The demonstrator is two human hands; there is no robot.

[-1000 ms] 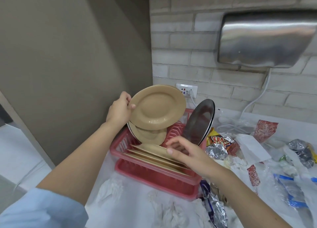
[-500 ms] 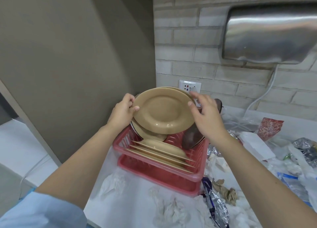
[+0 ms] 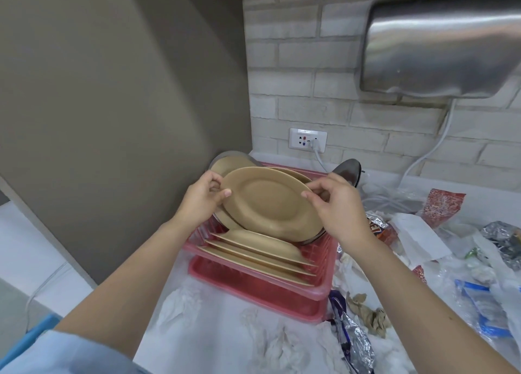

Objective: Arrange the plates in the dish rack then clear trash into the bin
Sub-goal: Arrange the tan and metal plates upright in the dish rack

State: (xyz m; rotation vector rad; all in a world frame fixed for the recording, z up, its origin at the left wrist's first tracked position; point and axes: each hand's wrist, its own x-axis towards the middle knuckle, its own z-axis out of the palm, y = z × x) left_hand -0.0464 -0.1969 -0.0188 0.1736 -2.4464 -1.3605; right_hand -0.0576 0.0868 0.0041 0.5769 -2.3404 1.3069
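Observation:
A tan plate (image 3: 270, 201) is held tilted over the red dish rack (image 3: 262, 292), its face toward me. My left hand (image 3: 201, 197) pinches its left rim and my right hand (image 3: 338, 204) grips its right rim. Behind it more tan plates (image 3: 228, 162) lean upright, partly hidden. Several tan plates (image 3: 253, 249) lie slanted in the front of the rack. A dark plate (image 3: 348, 170) stands at the rack's back right, mostly hidden by my right hand.
Trash covers the white counter: crumpled tissues (image 3: 279, 342), a foil wrapper (image 3: 353, 342), brown paper (image 3: 369, 314), a red packet (image 3: 439, 204), clear plastic bags (image 3: 479, 286). A grey panel (image 3: 112, 106) stands left. A steel hand dryer (image 3: 442, 44) hangs on the brick wall, above a socket (image 3: 308, 139).
My right hand rose from the rack's front to the tan plate's right rim. Both hands have lowered the plate toward the rack, tilting it flatter.

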